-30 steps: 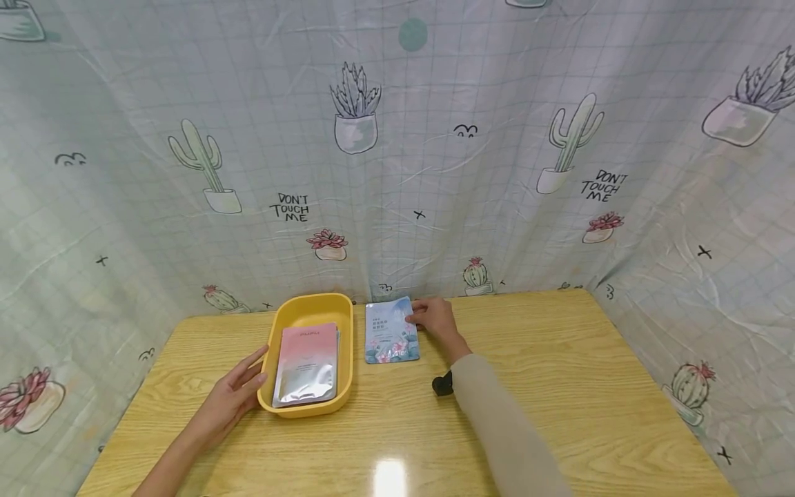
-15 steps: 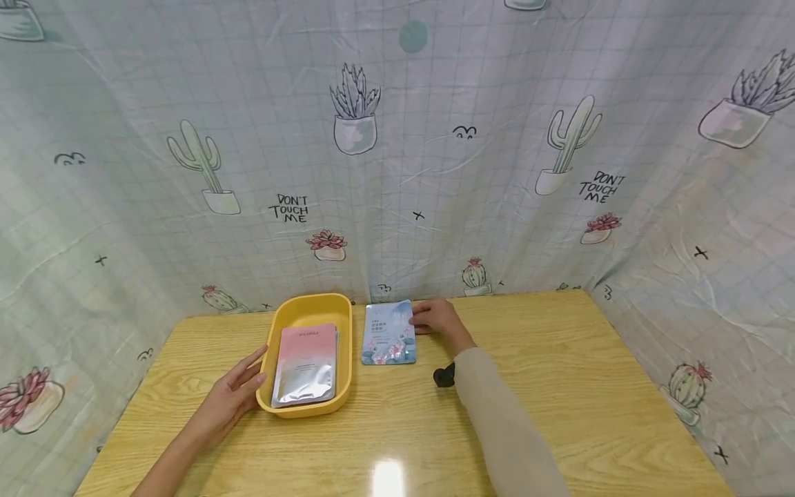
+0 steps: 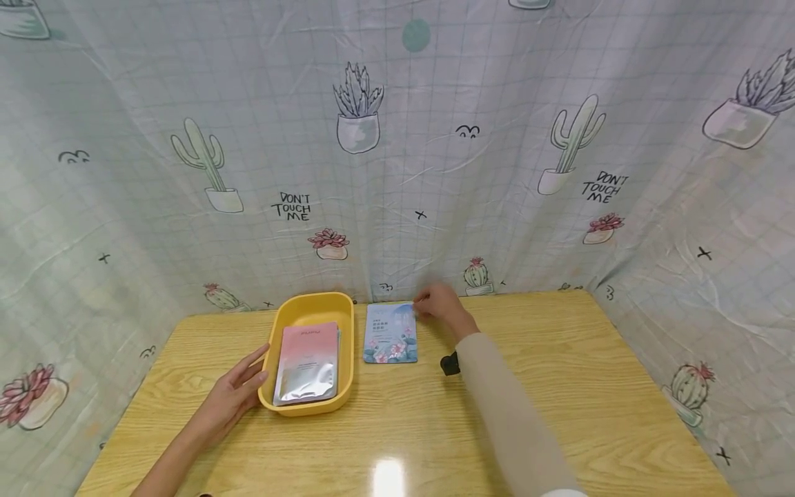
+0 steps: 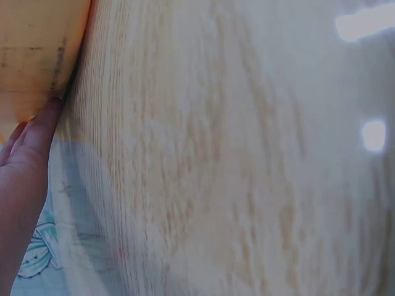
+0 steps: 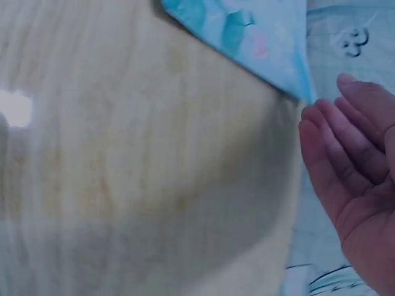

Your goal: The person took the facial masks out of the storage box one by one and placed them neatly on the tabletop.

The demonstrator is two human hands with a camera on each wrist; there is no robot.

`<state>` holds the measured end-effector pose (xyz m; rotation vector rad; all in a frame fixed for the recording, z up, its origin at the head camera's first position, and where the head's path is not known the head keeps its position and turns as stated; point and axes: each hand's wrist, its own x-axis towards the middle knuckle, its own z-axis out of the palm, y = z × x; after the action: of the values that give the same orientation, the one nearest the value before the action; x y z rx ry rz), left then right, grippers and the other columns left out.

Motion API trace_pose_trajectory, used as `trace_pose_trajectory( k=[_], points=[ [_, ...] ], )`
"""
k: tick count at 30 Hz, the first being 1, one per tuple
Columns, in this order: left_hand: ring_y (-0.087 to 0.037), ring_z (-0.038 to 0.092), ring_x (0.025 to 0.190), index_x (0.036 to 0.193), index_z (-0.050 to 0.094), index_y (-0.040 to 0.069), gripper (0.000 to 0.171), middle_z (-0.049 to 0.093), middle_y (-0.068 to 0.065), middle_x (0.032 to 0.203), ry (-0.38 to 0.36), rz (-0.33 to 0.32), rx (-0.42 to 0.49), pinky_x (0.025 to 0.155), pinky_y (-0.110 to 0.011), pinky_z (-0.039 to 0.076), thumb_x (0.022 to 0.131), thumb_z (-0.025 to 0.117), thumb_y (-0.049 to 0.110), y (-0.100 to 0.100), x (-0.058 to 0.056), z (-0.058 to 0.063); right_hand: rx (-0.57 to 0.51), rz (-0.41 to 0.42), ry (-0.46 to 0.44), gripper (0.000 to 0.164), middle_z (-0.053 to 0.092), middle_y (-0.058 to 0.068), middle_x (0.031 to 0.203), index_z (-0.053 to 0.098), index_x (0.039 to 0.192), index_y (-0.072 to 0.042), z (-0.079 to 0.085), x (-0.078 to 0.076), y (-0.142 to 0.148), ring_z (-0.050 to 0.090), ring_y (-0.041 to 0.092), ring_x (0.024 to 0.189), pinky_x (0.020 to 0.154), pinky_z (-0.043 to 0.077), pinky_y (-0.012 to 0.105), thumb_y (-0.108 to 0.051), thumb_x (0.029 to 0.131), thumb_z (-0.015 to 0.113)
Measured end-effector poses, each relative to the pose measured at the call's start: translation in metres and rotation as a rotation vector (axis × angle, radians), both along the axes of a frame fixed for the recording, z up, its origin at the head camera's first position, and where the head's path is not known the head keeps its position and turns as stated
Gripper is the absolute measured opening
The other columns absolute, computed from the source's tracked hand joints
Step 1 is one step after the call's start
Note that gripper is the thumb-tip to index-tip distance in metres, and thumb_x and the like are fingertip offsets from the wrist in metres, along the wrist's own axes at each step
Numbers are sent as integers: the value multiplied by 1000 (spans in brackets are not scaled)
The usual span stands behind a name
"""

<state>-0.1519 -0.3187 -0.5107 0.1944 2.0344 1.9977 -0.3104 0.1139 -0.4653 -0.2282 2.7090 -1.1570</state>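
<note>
Blue sachet (image 3: 390, 333), likely light, bendy and slick, is lying beside the yellow tray (image 3: 310, 310), its edge probably suiting a pinch, while my right hand (image 3: 444, 306) is hovering empty and loosely curved by the sachet's far corner and my left hand (image 3: 237, 386), fingers extended, is touching the tray.

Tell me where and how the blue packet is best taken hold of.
Probably pinch the blue packet by its right edge, coming from the right: it looks thin, its printed face up, while the yellow tray stands close on its left and the curtain hangs behind.
</note>
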Motion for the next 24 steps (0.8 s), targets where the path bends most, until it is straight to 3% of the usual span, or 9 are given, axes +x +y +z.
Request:
trace_pose_trajectory(
  k=[9, 16, 24],
  points=[
    [2, 55, 123, 165, 14, 18, 64, 10, -31, 164, -13, 5, -14, 96, -29, 53, 110, 47, 19, -1, 1, 3, 73, 268, 215, 26, 76, 2, 111, 76, 118, -9, 31, -6, -43, 69, 18, 102, 85, 56, 29, -24, 98, 71],
    [3, 54, 124, 165, 13, 18, 65, 7, -30, 164, -21, 0, -5, 96, -30, 54, 110, 47, 19, 0, 2, 3, 23, 424, 223, 29, 75, 1, 113, 75, 121, -9, 55, 7, -89, 70, 14, 101, 84, 55, 24, -26, 99, 70],
    [2, 55, 124, 165, 13, 17, 64, 9, -32, 163, -14, 3, -1, 95, -30, 54, 111, 46, 17, 3, 2, 3, 42, 505, 211, 35, 76, -2, 113, 75, 123, -10, 53, 10, -130, 70, 7, 102, 83, 52, 14, -30, 95, 75]
  ],
)
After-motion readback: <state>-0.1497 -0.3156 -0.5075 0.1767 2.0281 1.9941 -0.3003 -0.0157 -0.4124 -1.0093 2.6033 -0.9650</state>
